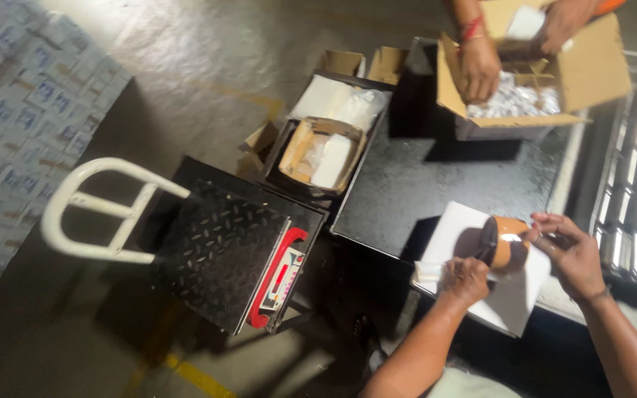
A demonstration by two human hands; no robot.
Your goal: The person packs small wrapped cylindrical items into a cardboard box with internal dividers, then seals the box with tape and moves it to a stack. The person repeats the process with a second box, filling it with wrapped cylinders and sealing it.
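Tape roll (505, 242) sits over the white package (481, 273) at the table's edge, left hand (466, 280) clasping it, right hand (573, 250) pinching its strip — a slack pull could crease the tape or nudge the package off.

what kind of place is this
Probably a packing or dispatch area in a warehouse or small factory. A platform weighing scale stands on the concrete floor, open cardboard boxes hold wrapped goods, and the person's right hand pulls brown packing tape over a white box that the left hand steadies.
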